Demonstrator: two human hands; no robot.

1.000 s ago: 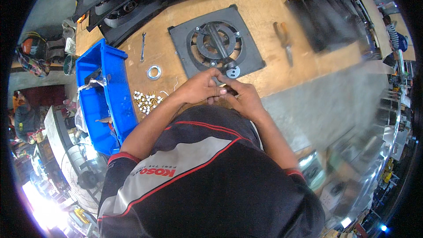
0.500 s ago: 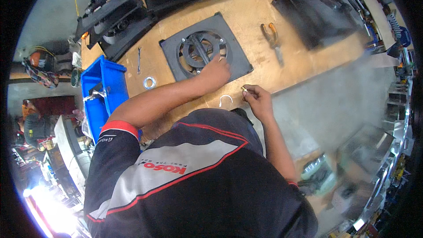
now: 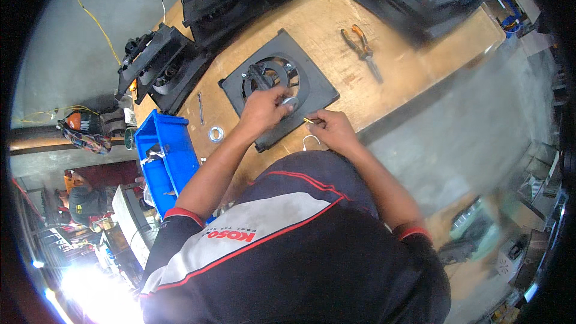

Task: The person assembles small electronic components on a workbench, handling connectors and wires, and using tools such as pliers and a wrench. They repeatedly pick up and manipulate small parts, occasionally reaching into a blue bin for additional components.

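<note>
A black square panel (image 3: 312, 78) with a round, spoked opening lies on the wooden table in front of me. Over the opening's near edge, my left hand (image 3: 264, 111) is closed, pinching a small round grey disc (image 3: 290, 102) between thumb and fingers. My right hand (image 3: 334, 129) is at the panel's near right edge. Its fingertips pinch a thin brass-coloured piece (image 3: 309, 120) that points toward the left hand. Just below the right fingertips lies a white curved strip (image 3: 310, 138).
Pliers (image 3: 362, 51) with orange and black handles lie right of the panel. To its left are a wrench (image 3: 201, 108), a shiny ring (image 3: 216, 134) and a blue bin (image 3: 174, 156). Black plastic parts (image 3: 252, 3) line the table's far side.
The left hand has drawn back from the spokes toward the panel's near edge, and the grey disc now shows in it. The right hand has come closer to the left. The view has shifted.
</note>
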